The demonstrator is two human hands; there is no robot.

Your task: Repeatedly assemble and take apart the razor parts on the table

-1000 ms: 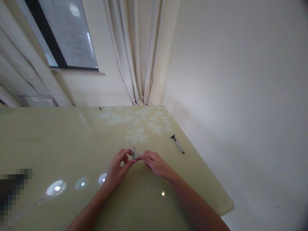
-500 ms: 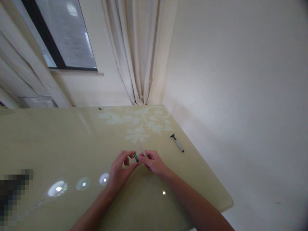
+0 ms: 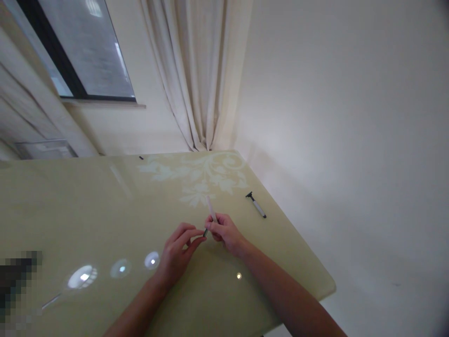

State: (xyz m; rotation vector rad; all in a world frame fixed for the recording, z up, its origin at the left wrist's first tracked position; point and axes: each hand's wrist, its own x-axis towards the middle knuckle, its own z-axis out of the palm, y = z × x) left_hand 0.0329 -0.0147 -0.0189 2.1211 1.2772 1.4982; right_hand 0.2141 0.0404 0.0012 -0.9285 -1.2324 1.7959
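Note:
Above the table, my left hand [image 3: 178,250] pinches a small dark greenish strip [image 3: 206,232], which looks like a razor cartridge, between thumb and fingertips. Close against it, my right hand [image 3: 226,233] is closed round a slim whitish stick [image 3: 211,206] that points up and away from me. The lower end of the stick is hidden by my right fingers. Both sets of fingertips meet at the strip. Farther right, a razor [image 3: 257,206] with a grey handle and black head lies on the table.
A glossy pale green table [image 3: 115,215] with a white floral pattern has its right edge beyond the razor. A tiny dark piece [image 3: 141,157] sits near the far edge. A blurred-out dark shape [image 3: 17,276] is at the left. Curtains [image 3: 192,70] hang behind.
The strip in my left fingers has turned and now tilts the other way, with my fingers closer together. The whitish stick stands more upright. The view has shifted slightly.

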